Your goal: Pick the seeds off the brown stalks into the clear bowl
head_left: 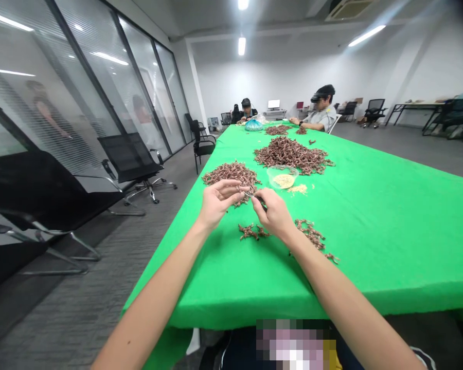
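Right hand (272, 213): bare, closed to a pinch, thumb and forefinger gripping one small brown sprig (257, 200) between the two hands, above the surface. Sprig's long axis runs roughly crosswise between the hands, slanting down toward the right hand; exact shape too small to tell.

Left hand (218, 201): bare, palm turned inward, fingers loosely spread and curved, fingertips reaching to the sprig; whether they grip it, cannot tell.

Surface (370, 241): long table under smooth, bright green cloth, its edge hanging in soft folds.

Loose sprigs: dry, knobbly, matte brown, short and branching, tangled together. Small scatter (252, 232) directly below the hands; looser strip (310, 234) to the right. Low heap (231, 174) just beyond the left hand; larger heap (291, 155) farther on, two smaller heaps past it.

Containers: clear plastic bowl (282, 177) beside the larger heap, holding pale granular matter; a small spill of the same (298, 189) just outside it. Blue translucent bag (253, 125) at the far end.

Two seated co-workers (320, 110) at the far end, hands at the surface
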Action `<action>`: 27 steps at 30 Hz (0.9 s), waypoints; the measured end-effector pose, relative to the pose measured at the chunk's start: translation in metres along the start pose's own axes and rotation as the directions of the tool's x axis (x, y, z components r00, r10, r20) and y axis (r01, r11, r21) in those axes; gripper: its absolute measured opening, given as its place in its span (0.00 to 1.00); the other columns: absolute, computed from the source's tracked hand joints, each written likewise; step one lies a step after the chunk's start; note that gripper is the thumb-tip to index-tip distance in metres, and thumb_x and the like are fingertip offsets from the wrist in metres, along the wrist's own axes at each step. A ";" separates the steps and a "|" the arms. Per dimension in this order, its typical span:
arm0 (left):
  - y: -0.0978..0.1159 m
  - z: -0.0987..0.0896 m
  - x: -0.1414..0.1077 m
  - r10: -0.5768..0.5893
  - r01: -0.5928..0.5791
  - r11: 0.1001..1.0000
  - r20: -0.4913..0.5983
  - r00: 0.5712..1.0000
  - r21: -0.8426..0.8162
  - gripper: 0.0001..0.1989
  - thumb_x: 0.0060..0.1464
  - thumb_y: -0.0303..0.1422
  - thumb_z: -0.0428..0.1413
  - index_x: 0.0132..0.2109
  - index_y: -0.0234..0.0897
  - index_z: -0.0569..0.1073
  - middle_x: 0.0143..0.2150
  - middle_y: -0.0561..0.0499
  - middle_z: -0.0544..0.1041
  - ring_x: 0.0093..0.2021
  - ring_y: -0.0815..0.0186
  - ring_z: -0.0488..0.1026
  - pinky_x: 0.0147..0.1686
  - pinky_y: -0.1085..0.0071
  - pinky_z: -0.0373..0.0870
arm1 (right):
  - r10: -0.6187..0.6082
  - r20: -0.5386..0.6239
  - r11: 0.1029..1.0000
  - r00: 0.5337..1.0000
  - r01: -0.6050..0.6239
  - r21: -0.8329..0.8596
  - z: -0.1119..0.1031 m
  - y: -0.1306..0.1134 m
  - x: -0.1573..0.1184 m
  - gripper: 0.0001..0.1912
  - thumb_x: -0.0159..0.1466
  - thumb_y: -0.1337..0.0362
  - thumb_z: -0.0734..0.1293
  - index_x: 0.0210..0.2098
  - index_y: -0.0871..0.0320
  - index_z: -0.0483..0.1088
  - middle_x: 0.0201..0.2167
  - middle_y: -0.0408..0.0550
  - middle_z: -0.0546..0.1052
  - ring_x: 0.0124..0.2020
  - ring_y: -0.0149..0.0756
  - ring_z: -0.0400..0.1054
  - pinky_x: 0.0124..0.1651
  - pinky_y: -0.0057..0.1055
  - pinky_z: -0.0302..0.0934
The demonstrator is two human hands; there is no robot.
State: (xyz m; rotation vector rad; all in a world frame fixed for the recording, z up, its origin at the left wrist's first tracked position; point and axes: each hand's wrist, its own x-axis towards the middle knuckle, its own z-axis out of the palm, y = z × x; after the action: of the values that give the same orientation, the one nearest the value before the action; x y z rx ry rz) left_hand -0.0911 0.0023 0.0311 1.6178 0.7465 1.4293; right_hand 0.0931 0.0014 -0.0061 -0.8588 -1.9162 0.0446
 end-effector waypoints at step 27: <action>-0.013 0.010 0.002 0.330 -0.333 0.831 0.087 0.940 0.446 0.14 0.54 0.36 0.63 0.46 0.38 0.73 0.45 0.46 0.80 0.46 0.63 0.79 0.49 0.66 0.75 | 0.158 0.041 0.987 0.987 -0.158 -0.011 0.000 0.008 0.001 0.25 0.71 0.49 0.55 0.23 0.57 0.63 0.19 0.41 0.63 0.22 0.29 0.52 0.30 0.31 0.44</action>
State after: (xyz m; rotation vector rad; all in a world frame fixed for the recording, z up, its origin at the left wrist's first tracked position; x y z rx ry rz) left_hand -0.0794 0.0078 0.0203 2.2037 0.8748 1.5661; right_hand 0.0973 0.0085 -0.0083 -1.0205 -1.8839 0.1519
